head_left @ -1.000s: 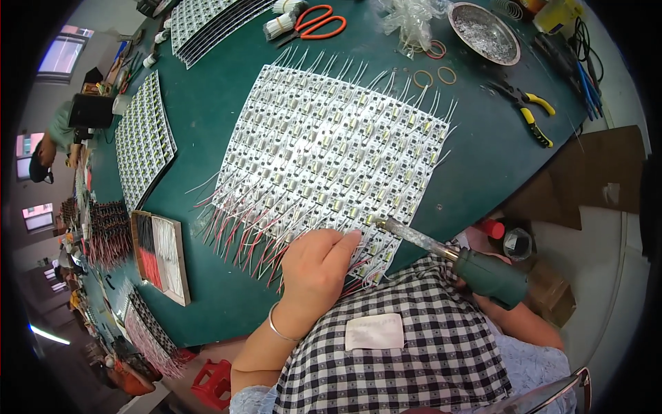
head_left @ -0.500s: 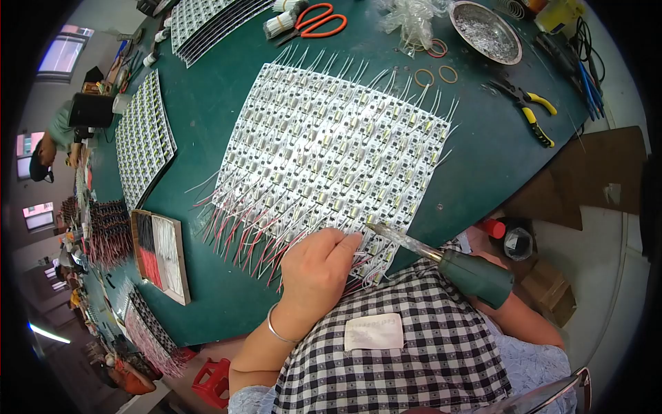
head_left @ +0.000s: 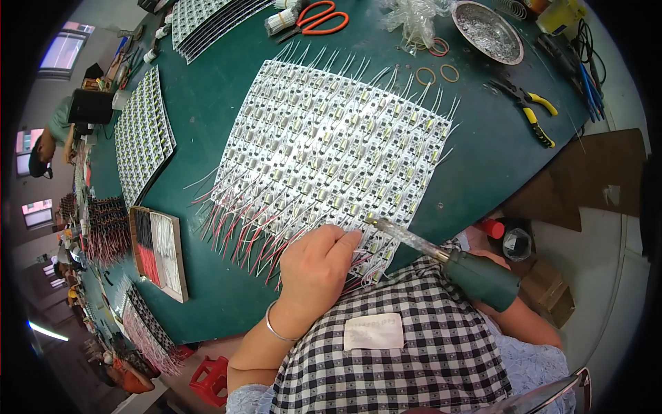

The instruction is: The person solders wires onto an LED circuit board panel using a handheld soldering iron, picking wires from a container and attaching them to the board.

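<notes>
A white panel of small circuit boards (head_left: 324, 138) lies in front of me, with thin white wires along its far edge and red and white wires (head_left: 238, 234) along its near left edge. My left hand (head_left: 317, 262) rests over the panel's near edge, thumb and forefinger pinched together; what they hold is too small to make out. A soldering iron (head_left: 476, 276) with a dark green handle slants in from the right. Its tip touches or hovers just above the board beyond my left fingertips. My right hand (head_left: 491, 258) grips the handle, which mostly hides it.
At left are a tray of sorted wires (head_left: 160, 255) and another board panel (head_left: 143, 134). Orange-handled scissors (head_left: 321, 19), rubber bands (head_left: 425, 76), a metal dish (head_left: 487, 32) and yellow-black pliers (head_left: 536, 114) lie along the far side. A person (head_left: 52, 141) works at far left.
The soldering iron's handle has shifted slightly right and down, its tip staying near the same board. My left hand has barely moved.
</notes>
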`<state>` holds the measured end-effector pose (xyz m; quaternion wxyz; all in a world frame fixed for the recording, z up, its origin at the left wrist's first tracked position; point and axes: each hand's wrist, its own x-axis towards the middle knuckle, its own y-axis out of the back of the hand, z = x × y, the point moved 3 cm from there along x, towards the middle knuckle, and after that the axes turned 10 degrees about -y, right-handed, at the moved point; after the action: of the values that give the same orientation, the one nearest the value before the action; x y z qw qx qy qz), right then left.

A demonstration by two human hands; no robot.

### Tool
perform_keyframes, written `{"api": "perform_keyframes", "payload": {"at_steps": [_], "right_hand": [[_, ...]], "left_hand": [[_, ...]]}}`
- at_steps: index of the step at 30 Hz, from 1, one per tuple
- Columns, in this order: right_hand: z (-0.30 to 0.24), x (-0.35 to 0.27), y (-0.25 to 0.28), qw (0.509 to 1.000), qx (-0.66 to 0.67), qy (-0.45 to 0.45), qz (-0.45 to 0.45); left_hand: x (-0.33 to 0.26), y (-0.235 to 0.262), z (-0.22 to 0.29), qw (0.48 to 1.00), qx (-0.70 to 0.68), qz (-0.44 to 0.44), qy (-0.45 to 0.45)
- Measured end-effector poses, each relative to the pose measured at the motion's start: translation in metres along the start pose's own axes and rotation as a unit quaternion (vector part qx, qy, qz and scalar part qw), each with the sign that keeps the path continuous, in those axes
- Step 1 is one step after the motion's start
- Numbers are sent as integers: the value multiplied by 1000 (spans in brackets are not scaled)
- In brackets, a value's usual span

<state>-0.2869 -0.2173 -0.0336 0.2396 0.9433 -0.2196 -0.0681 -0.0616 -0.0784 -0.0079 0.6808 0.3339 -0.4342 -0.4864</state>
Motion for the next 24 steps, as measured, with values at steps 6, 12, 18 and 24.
{"api": "perform_keyframes", "payload": {"at_steps": [6, 12, 18, 24], "right_hand": [[5, -11, -2, 992, -108, -64, -19], [5, -10, 5, 998, -64, -4, 27], [3, -24, 16, 992, 53, -114, 30], [5, -37, 14, 986, 57, -154, 22]], "left_hand": [[-1, 1, 0, 1000, 4, -3, 1], [5, 12, 7, 1000, 12, 8, 10], [11, 16, 16, 1000, 22, 6, -19], [9, -6, 16, 999, -11, -35, -32]]}}
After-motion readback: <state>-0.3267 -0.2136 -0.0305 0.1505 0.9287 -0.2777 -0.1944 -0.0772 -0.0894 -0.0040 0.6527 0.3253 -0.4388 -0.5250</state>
